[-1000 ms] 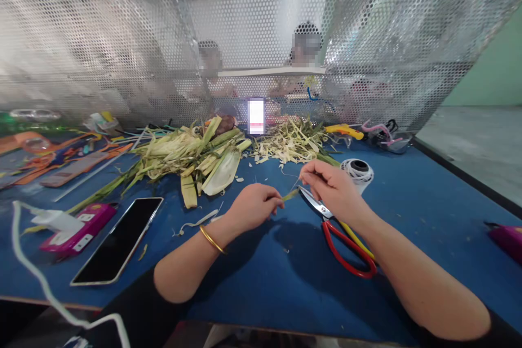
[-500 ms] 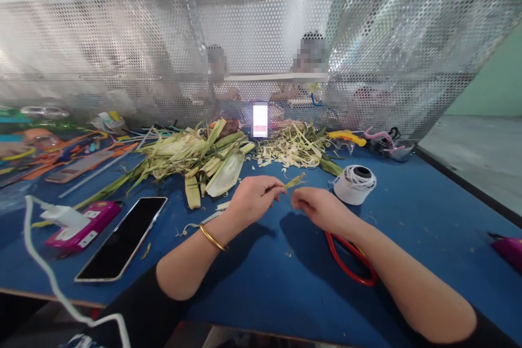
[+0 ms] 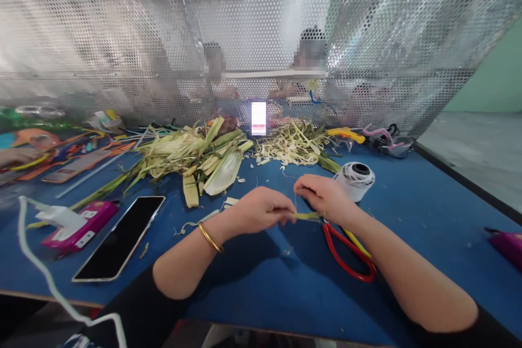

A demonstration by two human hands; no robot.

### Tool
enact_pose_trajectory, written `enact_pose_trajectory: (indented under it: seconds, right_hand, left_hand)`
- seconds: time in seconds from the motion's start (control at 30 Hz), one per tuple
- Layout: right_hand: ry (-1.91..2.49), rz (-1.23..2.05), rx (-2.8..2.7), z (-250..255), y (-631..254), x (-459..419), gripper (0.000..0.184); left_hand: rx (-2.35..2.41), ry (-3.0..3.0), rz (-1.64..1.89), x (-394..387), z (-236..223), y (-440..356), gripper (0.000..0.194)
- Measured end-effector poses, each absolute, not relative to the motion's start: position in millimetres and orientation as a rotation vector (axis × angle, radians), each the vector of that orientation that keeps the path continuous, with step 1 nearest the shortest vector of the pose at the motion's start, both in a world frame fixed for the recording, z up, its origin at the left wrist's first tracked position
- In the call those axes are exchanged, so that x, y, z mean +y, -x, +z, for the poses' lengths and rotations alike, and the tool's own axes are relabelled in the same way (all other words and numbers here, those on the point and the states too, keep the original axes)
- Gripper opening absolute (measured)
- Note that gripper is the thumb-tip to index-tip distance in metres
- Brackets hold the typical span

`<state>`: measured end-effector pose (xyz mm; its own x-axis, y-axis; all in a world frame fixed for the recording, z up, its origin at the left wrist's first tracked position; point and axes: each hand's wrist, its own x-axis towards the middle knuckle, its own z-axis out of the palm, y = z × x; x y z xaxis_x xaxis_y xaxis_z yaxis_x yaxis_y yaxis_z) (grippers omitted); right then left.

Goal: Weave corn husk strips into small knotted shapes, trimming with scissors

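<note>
My left hand (image 3: 261, 210) and my right hand (image 3: 324, 198) meet over the blue table (image 3: 408, 212), both pinched on a thin yellow-green leaf strip (image 3: 305, 217) stretched between them. A fine white thread rises from the strip beside my right fingers. Red-handled scissors (image 3: 350, 253) lie on the table under my right wrist. A spool of white thread (image 3: 355, 179) stands just right of my right hand. A gold bangle sits on my left wrist.
A heap of green and pale leaves (image 3: 191, 157) and a heap of shredded trimmings (image 3: 291, 145) lie behind my hands. A black phone (image 3: 120, 236) and a pink device (image 3: 79, 225) with a white cable lie left. Perforated metal screens (image 3: 122, 49) wall the back; two people sit behind.
My hands have come closer together and dropped lower. My right hand now pinches the far end of the strip that my left hand was holding alone half a second ago.
</note>
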<state>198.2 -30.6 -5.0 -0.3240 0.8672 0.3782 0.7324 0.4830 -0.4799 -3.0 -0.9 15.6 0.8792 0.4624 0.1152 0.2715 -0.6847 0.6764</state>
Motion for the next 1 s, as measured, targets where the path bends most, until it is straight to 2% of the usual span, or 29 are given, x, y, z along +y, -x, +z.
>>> enact_pose_trajectory:
  seconds: [0.13,0.23,0.4,0.7,0.87,1.0]
  right_hand:
    - [1.326,0.352,-2.102,-14.3,-193.6,-29.0,0.018]
    - [1.267,0.306,-2.197,-13.6,-182.4,-38.1,0.019]
    - [1.186,0.279,-2.266,-9.2,-171.6,-48.5,0.019]
    - [1.038,0.538,-2.117,-2.8,-169.4,-49.6,0.019]
    - [1.036,0.462,-2.094,4.2,-175.5,-50.3,0.019]
    - [1.107,0.363,-2.015,6.3,-190.2,-42.6,0.017]
  left_hand:
    - [0.841,-2.161,0.692,5.2,19.5,4.2,0.021]
    - [1.009,-2.153,0.814,11.0,15.6,5.1,0.020]
    - [1.091,-2.262,0.790,16.6,5.5,5.1,0.020]
    - [1.148,-2.629,0.663,13.0,2.6,4.3,0.024]
    - [0.872,-2.927,0.291,8.1,3.4,4.4,0.019]
    - [0.420,-2.645,0.318,4.5,8.7,5.1,0.017]
